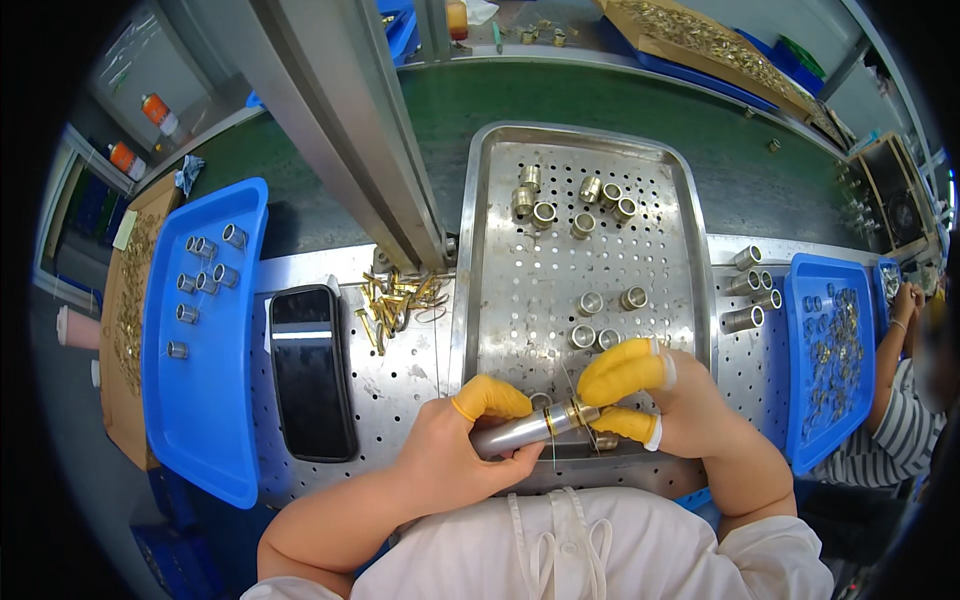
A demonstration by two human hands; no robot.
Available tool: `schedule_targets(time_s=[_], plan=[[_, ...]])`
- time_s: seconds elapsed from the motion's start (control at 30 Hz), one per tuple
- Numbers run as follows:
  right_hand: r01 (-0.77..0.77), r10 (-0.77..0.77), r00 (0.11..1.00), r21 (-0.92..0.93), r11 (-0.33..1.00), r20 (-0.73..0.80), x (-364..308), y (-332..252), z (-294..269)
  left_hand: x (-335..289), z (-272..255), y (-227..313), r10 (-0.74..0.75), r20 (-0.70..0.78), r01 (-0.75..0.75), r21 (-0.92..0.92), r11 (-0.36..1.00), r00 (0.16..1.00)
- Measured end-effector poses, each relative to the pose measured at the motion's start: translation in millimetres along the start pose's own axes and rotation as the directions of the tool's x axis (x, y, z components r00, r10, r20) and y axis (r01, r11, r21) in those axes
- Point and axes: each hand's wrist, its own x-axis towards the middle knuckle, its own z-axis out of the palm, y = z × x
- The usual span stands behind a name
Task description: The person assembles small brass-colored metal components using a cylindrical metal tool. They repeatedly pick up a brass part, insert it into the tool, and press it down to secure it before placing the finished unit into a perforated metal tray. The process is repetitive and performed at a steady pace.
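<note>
My left hand [445, 450], a yellow finger cot on it, is wrapped round a smooth silver metal cylinder [512, 437] held at a slant above the near edge of the perforated metal tray. A brass-coloured ringed collar [565, 416] sits at the cylinder's right end, with thin wires sticking out beside it. My right hand [685, 400], in yellow finger cots, pinches that end between thumb and fingers. Part of the end is hidden by the fingertips. Beyond my hands, several short metal sleeves [591, 303] stand or lie in the metal tray [525, 280].
On the left are a blue tray [200, 400] with several sleeves, a black phone [308, 375] and a pile of brass strips [395, 300]. A metal post [350, 130] rises behind them. To the right are loose sleeves [744, 319], a blue tray [800, 440] of small parts and another person [890, 420].
</note>
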Motion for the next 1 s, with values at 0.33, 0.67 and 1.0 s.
schedule_targets(time_s=[0.33,0.67,1.0], plan=[[0.035,-0.032,0.999,0.060,0.998,-0.042,0,2,3,-2,-4,-3,-0.115,0.083,0.129,-0.177,0.976,0.990],[0.092,-0.093,0.996,-0.022,0.995,-0.019,-1,1,2,-1,-5,-2,-0.112,0.093,0.125,-0.156,0.980,0.989],[-0.194,0.193,0.979,-0.007,0.981,-0.069,-1,-9,-3,0,-3,-1,-0.023,0.005,0.024,-0.052,0.998,1.000]])
